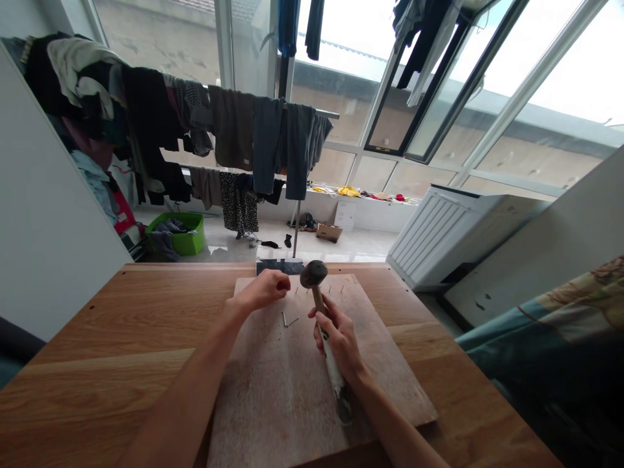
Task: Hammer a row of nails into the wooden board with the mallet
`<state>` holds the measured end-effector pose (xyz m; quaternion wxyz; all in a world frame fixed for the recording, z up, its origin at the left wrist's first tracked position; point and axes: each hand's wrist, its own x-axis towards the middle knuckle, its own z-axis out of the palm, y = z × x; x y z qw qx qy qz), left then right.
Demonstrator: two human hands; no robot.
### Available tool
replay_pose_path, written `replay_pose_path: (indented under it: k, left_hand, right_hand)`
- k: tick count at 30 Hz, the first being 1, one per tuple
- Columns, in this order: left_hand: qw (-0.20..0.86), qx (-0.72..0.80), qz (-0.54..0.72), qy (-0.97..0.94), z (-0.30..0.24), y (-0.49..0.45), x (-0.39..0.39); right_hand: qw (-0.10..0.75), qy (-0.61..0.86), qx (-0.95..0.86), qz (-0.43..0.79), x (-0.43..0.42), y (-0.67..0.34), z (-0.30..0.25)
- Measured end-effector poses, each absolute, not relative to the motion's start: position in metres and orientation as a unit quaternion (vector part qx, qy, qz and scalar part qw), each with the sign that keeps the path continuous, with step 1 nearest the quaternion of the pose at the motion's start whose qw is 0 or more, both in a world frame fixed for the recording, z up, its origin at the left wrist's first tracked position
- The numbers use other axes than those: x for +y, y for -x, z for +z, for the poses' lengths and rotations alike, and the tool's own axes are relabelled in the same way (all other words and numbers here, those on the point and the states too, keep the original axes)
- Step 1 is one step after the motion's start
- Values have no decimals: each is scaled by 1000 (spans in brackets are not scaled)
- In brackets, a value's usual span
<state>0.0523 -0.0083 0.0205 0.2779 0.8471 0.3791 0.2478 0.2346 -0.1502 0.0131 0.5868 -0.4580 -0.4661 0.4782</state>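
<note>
Board (273,403), pale worn wood, lies flat on table (107,351) and fills the near centre; all places below are relative to it. Right hand (341,341) is over board's middle-right, wrapped tight round hammer (313,275) handle at about mid-length. Butt end points back toward the near edge, dark head is raised above the far part of the board. Two loose nails (288,320) lie flat at board centre, just left of the handle. Left hand (266,289) is at board's far-left part, fingers curled shut in a pinch, low on the surface; can't tell if a nail sits in the pinch. A few small upright nails (330,288) seem to stand near board's far edge. Judgement: choked-up grip suits light starting taps; keep head square, strokes short, pinching fingertips low and clear of the face. Beyond board: clothes rack (253,143), green basket (182,235) far left, white slatted unit (448,234) far right
</note>
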Motion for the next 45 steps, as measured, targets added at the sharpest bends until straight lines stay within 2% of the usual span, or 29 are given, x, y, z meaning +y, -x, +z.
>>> replay_pose_path:
  k: [9, 31, 33, 36, 41, 45]
  left_hand:
    - [422, 385, 306, -762, 6, -49, -8]
    - [418, 355, 319, -773, -2, -49, -5]
    - [403, 365, 313, -779, 2, -47, -8]
    - [327, 398, 300, -802, 13, -43, -21]
    - [211, 425, 150, -867, 31, -51, -57]
    - [151, 427, 99, -886, 36, -65, -77]
  right_hand:
    - [564, 461, -485, 483, -150, -232, 8]
    - [514, 460, -534, 489, -146, -227, 13]
    - [516, 456, -534, 491, -146, -227, 12]
    - [534, 451, -525, 485, -147, -228, 12]
    - [557, 455, -512, 470, -146, -231, 11]
    - [562, 453, -506, 472, -146, -233, 10]
